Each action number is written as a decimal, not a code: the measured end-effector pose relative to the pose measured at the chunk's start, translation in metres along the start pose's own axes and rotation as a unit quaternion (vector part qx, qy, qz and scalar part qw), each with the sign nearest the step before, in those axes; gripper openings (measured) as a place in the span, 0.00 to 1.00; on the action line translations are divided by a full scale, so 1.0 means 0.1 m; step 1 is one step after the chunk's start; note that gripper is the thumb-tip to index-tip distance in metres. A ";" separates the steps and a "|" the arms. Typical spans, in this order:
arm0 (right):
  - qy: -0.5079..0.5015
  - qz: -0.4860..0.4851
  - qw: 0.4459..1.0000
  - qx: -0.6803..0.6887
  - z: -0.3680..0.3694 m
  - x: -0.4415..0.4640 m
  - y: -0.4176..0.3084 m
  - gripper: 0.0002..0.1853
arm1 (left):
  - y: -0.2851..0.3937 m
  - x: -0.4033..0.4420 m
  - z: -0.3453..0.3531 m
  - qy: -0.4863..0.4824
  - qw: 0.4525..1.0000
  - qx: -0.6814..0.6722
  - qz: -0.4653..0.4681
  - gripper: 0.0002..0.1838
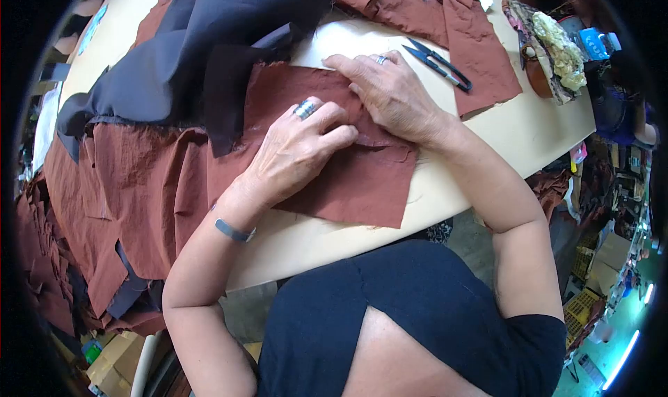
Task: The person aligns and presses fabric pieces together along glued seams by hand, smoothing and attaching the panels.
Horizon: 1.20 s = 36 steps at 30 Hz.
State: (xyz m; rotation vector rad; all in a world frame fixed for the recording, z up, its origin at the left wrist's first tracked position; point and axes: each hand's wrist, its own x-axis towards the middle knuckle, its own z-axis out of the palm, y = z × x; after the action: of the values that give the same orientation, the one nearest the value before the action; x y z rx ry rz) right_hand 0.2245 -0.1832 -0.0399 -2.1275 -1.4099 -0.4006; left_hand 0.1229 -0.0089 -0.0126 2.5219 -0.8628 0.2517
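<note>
A rust-brown fabric piece (369, 188) lies on the pale table, with a fold raised across its middle. My left hand (299, 143), with a wide ring and a metal bracelet, is closed on that fold, its fingers curled and thumb pressed in. Just beyond and to the right, my right hand (393, 94) grips the same cloth near the fold; its index finger points left and the other fingertips are partly hidden. Black-handled thread snips (438, 64) rest on the table right of my right hand.
Dark grey fabric (174, 56) is heaped at the left, over rust-brown cloth (146, 188) that hangs off the table edge. More rust-brown cloth (466, 42) lies at the back right. A pincushion-like bundle (557, 52) stands at the table's right corner.
</note>
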 end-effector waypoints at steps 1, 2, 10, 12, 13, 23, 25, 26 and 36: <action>-0.013 0.001 1.000 0.003 -0.02 0.01 -0.01 0.23 | -0.01 0.01 0.01 0.001 1.000 0.000 0.000 0.08; -0.020 0.004 1.000 0.004 -0.04 0.02 -0.02 0.23 | -0.01 0.01 0.02 0.002 1.000 0.001 0.000 0.08; -0.008 -0.011 1.000 -0.001 -0.01 0.00 -0.01 0.22 | 0.05 -0.03 0.06 0.023 0.998 0.049 0.026 0.09; 0.000 -0.013 1.000 -0.001 0.00 0.01 0.00 0.22 | 0.09 0.00 0.03 0.045 0.995 0.068 0.063 0.09; -0.002 -0.010 1.000 -0.003 0.00 0.01 0.00 0.22 | 0.11 0.00 0.02 0.056 0.992 0.077 0.081 0.09; -0.018 -0.023 0.999 0.016 -0.03 0.00 -0.01 0.25 | 0.07 -0.06 -0.01 0.051 0.999 0.005 0.014 0.12; -0.024 -0.016 0.999 0.023 -0.05 0.01 -0.01 0.25 | 0.08 -0.07 -0.01 0.084 0.995 -0.020 -0.044 0.13; -0.019 -0.005 0.999 0.032 -0.07 0.02 -0.04 0.20 | 0.07 -0.08 -0.02 0.079 0.995 -0.011 -0.057 0.13; -0.022 -0.014 1.000 0.015 -0.03 0.00 -0.01 0.24 | 0.02 -0.11 0.02 0.009 0.998 0.059 -0.003 0.09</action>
State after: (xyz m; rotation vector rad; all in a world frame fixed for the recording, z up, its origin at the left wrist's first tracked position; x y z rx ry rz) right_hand 0.2239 -0.1848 -0.0370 -2.1064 -1.4632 -0.3441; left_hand 0.1127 -0.0057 -0.0174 2.6257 -0.8570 0.3304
